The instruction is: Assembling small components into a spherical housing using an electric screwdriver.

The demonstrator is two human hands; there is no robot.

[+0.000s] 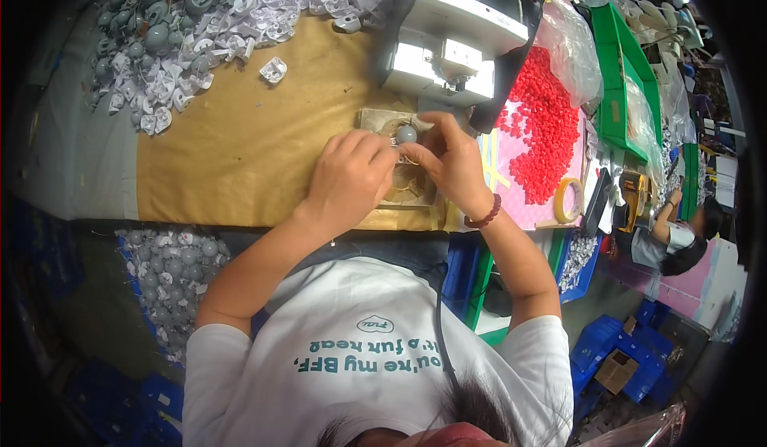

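Note:
A small round grey plastic part (406, 134) sits over the upper recess of a pale fixture block (417, 197) near the table's front edge. My right hand (454, 161) has its thumb and index finger curved around this part from the right. From the left, my left hand (351, 174) comes up to it with fingers bent and pressed together. The left fingertips are partly hidden, and what they pinch cannot be made out. The block's lower recess shows below my hands.
White plastic parts (274, 70) and grey round parts (156, 35) are heaped at the far left. A white machine (455, 39) stands behind the block. Red pieces (547, 127), a tape roll (568, 200) and a green crate (627, 79) lie rightward. A co-worker (679, 235) sits farther right.

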